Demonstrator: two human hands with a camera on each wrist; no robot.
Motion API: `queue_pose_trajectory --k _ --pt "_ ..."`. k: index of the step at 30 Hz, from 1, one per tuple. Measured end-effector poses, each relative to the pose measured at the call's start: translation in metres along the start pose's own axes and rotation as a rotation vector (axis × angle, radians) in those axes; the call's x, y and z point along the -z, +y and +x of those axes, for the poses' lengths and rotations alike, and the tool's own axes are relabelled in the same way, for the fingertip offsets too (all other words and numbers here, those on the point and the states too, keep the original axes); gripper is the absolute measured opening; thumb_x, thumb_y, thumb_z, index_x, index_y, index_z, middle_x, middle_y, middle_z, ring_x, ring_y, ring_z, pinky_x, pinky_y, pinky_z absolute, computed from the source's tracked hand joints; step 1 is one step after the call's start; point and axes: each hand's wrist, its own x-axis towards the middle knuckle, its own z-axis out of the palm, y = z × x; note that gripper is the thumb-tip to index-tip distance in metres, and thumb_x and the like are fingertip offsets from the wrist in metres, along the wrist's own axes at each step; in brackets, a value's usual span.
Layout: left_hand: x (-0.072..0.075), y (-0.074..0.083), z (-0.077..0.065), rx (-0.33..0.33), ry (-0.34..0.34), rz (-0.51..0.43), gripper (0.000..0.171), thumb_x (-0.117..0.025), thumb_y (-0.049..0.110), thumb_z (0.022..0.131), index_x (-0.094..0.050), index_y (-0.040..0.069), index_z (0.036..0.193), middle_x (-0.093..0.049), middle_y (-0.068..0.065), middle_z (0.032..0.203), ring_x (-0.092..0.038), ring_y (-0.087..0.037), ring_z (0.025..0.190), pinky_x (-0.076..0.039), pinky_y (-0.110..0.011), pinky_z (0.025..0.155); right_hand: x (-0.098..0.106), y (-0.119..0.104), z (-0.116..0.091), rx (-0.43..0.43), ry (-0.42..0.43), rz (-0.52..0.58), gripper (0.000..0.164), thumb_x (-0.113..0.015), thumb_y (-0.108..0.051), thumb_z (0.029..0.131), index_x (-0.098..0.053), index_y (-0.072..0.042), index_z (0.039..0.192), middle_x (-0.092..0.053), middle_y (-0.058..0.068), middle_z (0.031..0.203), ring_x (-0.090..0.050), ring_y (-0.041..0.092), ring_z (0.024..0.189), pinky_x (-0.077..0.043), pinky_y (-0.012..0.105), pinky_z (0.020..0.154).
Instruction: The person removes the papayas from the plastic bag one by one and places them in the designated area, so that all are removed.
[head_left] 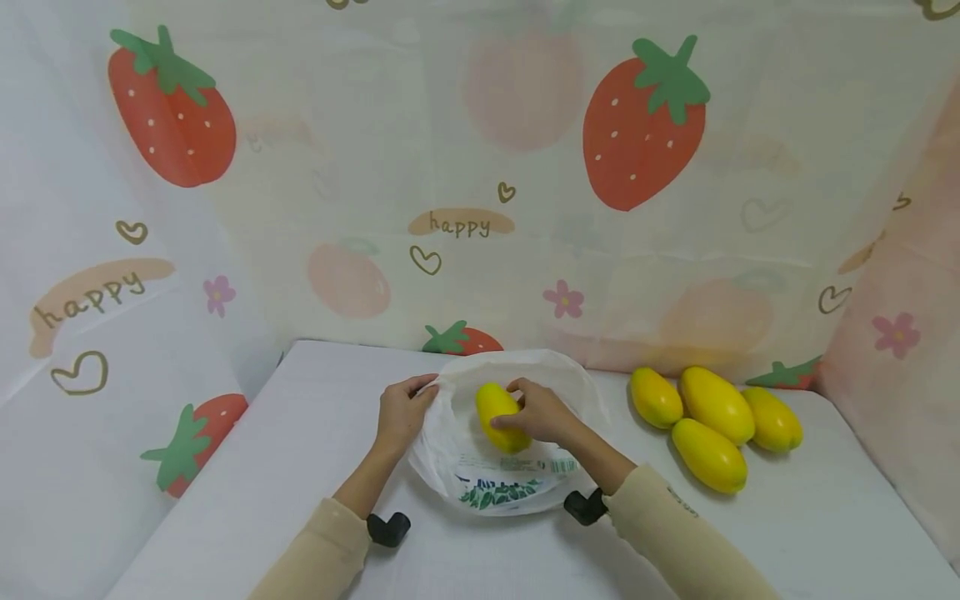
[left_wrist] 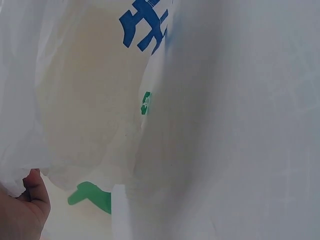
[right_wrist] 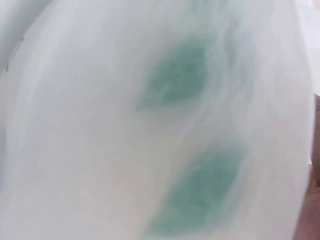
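Note:
A white plastic bag [head_left: 450, 467] with green and blue print lies on the table with its mouth wide. My left hand [head_left: 401, 417] pinches the bag's left rim between thumb and fingers; in the left wrist view that hand [left_wrist: 25, 210] shows at the lower left, against the thin plastic. Over the bag's mouth, my right hand [head_left: 546, 410] grips a smooth yellow mango [head_left: 495, 408] from its right side. The right wrist view is mostly filled by the bag's blurred side [right_wrist: 100, 150] with green leaf prints, and only a sliver of the right hand [right_wrist: 307, 215] appears.
Several more yellow mangoes [head_left: 711, 454] sit in a cluster to the right of the bag. The white table [head_left: 315, 467] is backed by a strawberry-printed cloth [head_left: 375, 125], with more cloth on both sides. A black strap mount [head_left: 390, 530] hangs by each wrist.

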Motion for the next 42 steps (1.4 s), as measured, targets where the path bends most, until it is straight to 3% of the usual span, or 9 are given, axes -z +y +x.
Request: queue_pose_trajectory --k 22,42 --pt "0.001 0.000 0.000 -0.003 -0.009 0.021 0.025 -0.064 0.012 0.093 -0.071 0.003 0.115 -0.071 -0.017 0.115 -0.068 -0.027 0.101 -0.058 -0.036 0.085 0.010 -0.011 -0.020 0.086 -0.009 -0.096 0.063 -0.079 -0.034 0.080 -0.051 -0.012 0.132 -0.063 0.011 0.118 -0.059 0.021 0.091 -0.059 0.033 0.084" --pt "0.002 0.000 -0.001 -0.003 -0.009 0.013 0.026 -0.063 0.013 0.093 -0.071 0.002 0.115 -0.071 -0.017 0.115 -0.068 -0.026 0.098 -0.058 -0.033 0.082 0.042 -0.007 -0.036 0.124 0.023 -0.084 0.065 -0.077 -0.035 0.081 -0.050 -0.012 0.134 -0.061 0.013 0.119 -0.058 0.022 0.093 -0.058 0.035 0.085"
